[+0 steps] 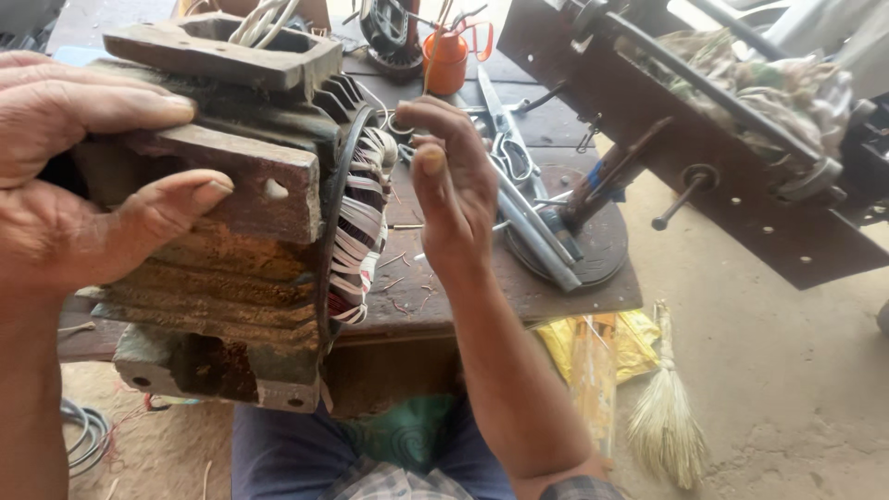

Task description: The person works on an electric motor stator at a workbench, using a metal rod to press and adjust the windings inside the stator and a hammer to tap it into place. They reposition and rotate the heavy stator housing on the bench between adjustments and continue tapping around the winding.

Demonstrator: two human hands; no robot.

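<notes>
A rusty, finned motor housing [231, 268] lies on its side on my lap and against the worktable edge. Its open end shows copper windings with white insulation strips [361, 231]. My left hand [83, 176] grips the housing's mounting foot, thumb pressed on the flat face. My right hand [449, 176] is raised just right of the windings, fingers curled and pinched at the winding end near a thin wire; what it pinches is too small to see clearly.
The dark wooden worktable [556, 296] carries scissors [505, 139], metal rods, a round plate and an orange oil can [447, 57]. A brown winding machine [704, 157] juts in at upper right. A straw broom [662, 417] and yellow bag lie on the sandy floor.
</notes>
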